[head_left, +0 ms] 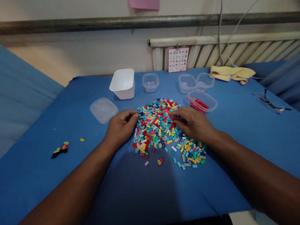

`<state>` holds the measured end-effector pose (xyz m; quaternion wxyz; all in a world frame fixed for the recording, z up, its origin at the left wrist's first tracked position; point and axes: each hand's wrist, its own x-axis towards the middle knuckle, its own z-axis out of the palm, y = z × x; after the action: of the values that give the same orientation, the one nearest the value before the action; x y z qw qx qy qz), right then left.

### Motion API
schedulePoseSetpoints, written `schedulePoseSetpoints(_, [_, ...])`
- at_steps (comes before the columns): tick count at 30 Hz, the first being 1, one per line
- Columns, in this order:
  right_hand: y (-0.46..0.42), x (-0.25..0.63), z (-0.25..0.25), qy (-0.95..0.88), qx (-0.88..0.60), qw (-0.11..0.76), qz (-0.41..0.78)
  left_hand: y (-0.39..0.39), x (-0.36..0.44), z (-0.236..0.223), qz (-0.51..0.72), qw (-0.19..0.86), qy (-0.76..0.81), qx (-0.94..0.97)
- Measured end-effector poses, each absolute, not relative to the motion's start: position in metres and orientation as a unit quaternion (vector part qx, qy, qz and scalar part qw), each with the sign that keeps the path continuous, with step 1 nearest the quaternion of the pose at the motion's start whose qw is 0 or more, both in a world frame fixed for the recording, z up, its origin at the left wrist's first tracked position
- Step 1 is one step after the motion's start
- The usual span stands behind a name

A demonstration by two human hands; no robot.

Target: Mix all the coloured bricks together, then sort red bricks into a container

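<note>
A heap of small coloured bricks [161, 128] lies in the middle of the blue table [234, 131]. My left hand [121, 126] rests at the heap's left edge, fingers curled with the tips touching the bricks. My right hand [194, 123] lies over the heap's right side, its fingers pinched together among red bricks; what they hold is too small to make out. Just behind the right hand stands a clear tub [202, 100] with red bricks in it.
A white tub [122, 83] and three empty clear tubs [150, 82] [187, 82] [205, 81] line the back. A clear lid [103, 109] lies left. A few loose bricks [60, 150] sit far left. Glasses [269, 103] and a yellow cloth [232, 73] lie right.
</note>
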<state>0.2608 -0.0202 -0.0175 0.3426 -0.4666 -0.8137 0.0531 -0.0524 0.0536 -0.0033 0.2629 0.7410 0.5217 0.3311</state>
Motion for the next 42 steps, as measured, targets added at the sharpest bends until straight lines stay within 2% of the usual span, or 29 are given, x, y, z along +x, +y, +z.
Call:
schedulePoseSetpoints(8, [-0.023,0.261,-0.016,-0.812,-0.465,0.350,0.046,0.056,-0.053,-0.004,0.329,0.251,0.524,0.744])
schedulePoseSetpoints(17, [-0.031,0.264,-0.003,-0.792,-0.455,0.401,0.067,0.054,-0.053,-0.001,0.324,0.253,0.533,0.740])
schedulePoseSetpoints(25, [-0.041,0.309,0.021,-0.679,-0.590,0.431,-0.068,0.053,-0.053,-0.002,0.322,0.254,0.536,0.738])
schedulePoseSetpoints(31, [-0.031,0.341,0.008,-0.666,-0.620,0.405,-0.091,0.054,-0.055,-0.004,0.318,0.251,0.537,0.740])
schedulePoseSetpoints(36, [-0.034,0.323,0.007,-0.704,-0.590,0.386,-0.087,0.054,-0.053,-0.002,0.317,0.248,0.537,0.741])
schedulePoseSetpoints(42, [-0.038,0.275,-0.001,-0.799,-0.500,0.334,0.009,0.054,-0.053,-0.002,0.324,0.242,0.529,0.746])
